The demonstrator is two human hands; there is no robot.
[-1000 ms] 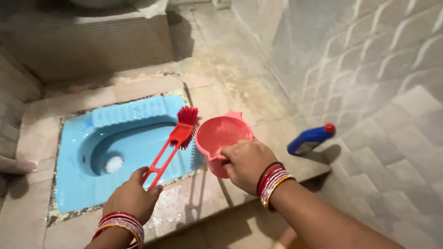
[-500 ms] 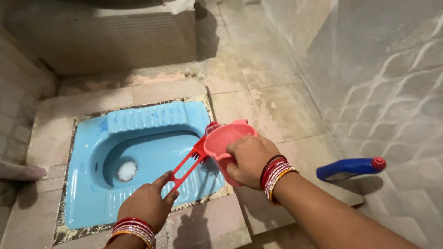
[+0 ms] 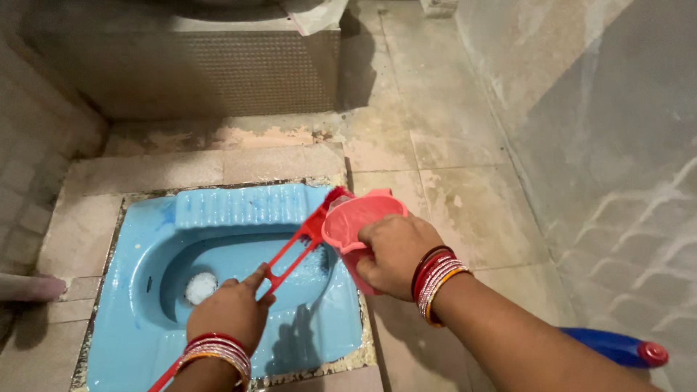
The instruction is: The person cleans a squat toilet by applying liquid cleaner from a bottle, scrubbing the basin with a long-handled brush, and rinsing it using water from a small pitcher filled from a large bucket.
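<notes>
**Mug tipped toward the pan, brush head now tucked behind it**

We have the pink plastic mug (image 3: pixel 361 221) in our right hand (image 3: pixel 396 254), fingers wrapped around its side, held over the right edge of the blue squat toilet pan (image 3: pixel 218 290) with its mouth tilted toward the basin. A second ago the mug sat upright and further from the pan; since then we have brought it in and leaned it over. Whether water is leaving it we cannot tell. Our left hand (image 3: pixel 229 312) is closed around the handle of the red toilet brush (image 3: pixel 290 250). Its bristles stood clear in the air before; now the head is hidden behind the mug rim, at the pan's right lip. The blue cleaner bottle (image 3: pixel 617 347) with the red cap lies on the tiled floor (image 3: pixel 465 189), well apart at lower right.
</notes>
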